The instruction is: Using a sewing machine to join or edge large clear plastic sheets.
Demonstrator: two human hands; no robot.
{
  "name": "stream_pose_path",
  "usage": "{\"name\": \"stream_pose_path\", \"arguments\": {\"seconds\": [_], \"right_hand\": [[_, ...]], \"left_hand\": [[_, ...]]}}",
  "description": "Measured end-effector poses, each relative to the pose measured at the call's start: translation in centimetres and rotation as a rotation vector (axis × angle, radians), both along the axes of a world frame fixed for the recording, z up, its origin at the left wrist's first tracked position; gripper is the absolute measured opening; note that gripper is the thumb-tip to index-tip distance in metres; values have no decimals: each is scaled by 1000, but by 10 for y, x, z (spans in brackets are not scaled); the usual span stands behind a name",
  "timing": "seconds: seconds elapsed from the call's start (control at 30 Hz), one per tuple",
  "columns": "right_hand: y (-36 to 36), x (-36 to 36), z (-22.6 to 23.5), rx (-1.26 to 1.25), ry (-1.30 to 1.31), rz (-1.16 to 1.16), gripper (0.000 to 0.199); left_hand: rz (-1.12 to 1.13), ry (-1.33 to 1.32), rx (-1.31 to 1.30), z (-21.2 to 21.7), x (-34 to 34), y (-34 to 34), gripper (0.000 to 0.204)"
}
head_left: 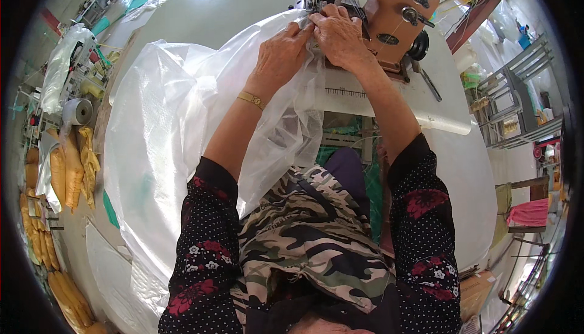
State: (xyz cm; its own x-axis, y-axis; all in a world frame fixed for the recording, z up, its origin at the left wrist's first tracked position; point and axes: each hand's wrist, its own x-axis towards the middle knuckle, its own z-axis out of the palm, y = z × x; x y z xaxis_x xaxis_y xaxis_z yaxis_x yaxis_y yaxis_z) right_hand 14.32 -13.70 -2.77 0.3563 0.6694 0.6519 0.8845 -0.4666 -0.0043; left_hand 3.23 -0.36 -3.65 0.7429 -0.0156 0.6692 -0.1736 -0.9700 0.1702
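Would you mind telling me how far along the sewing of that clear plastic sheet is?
Done: nothing finished can be made out. In hand: the left hand and right hand pinch the clear plastic sheet's edge at the sewing machine needle. Left: most of the sheet hangs off the table.

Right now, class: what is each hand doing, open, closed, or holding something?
Left hand: closed, pinching the clear plastic sheet at the sewing machine.
Right hand: closed on the same sheet.
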Motion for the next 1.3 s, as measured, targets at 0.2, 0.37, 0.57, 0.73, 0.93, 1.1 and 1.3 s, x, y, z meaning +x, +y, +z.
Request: {"name": "stream_pose_path", "arguments": {"seconds": [0.2,0.37,0.57,0.73,0.93,1.1,1.3], "right_hand": [[-2,0,-1,-7,8,-7,35],[-5,-6,7,-26,18,-2,37],[-1,-11,11,-88,43,-55,42],[-6,-14,9,-40,-1,-9,44],[-2,-14,5,-21,21,-18,47],[-3,-21,14,-68,75,-43,45],[-31,-50,69,144,8,116,41]], "left_hand": [[7,-12,115,5,2,4,32],[30,-16,97,4,2,4,37],[-3,-189,275,2,8,14,38],[-87,-88,115,-2,9,20,42],[-142,-47,-50,-6,10,21,43],[-172,-54,-92,-5,7,20,40],[-177,-44,-115,-6,5,23,39]]}}
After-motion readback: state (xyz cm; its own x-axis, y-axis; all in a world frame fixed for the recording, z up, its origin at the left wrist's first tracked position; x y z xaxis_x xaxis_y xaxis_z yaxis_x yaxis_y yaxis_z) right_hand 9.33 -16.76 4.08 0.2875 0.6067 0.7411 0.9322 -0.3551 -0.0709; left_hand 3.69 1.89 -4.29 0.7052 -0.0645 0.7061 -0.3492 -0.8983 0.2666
